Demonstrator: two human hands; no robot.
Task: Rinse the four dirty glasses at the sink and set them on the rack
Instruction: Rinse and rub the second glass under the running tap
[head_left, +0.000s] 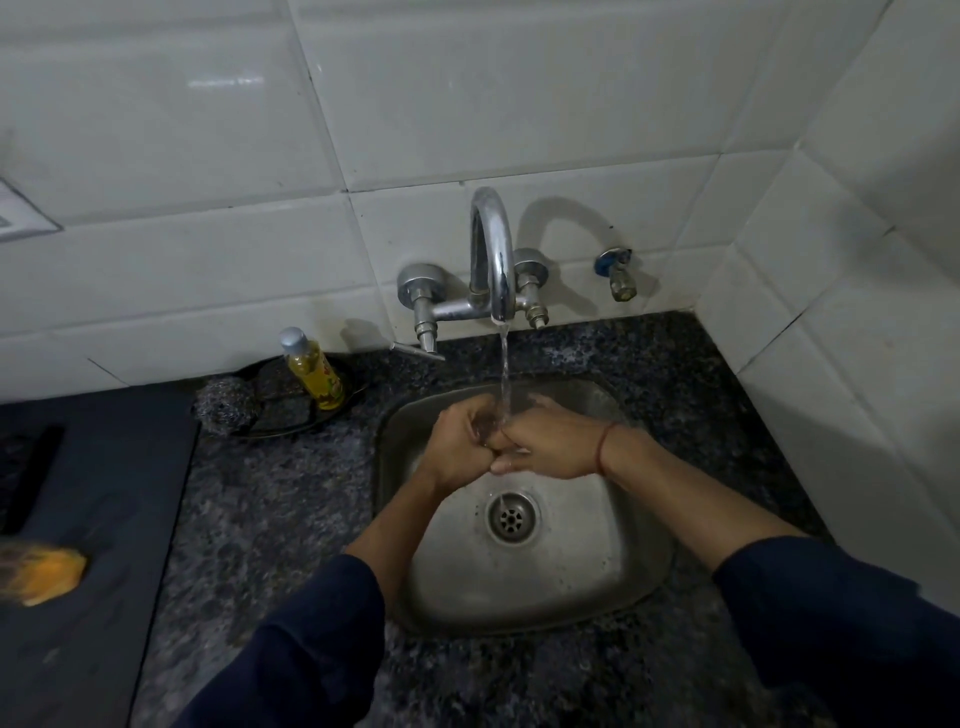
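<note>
Hands meet under the running tap (493, 249), centre of the frame.
The left hand (460, 441) and right hand (550, 447) each close their grip, fingers curled, round a clear glass (485, 427) (barely showing between them) above the steel sink (597, 545); a soap bottle (311, 369) stands on the table (270, 493), centre left.

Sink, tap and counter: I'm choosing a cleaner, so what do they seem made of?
Sink: likely stainless steel with a dull brushed finish; grey sheen, water spots.
Tap: chromed metal, it seems; mirror-bright highlights.
Counter: dark polished stone, probably granite; speckled grey-black grain.
</note>
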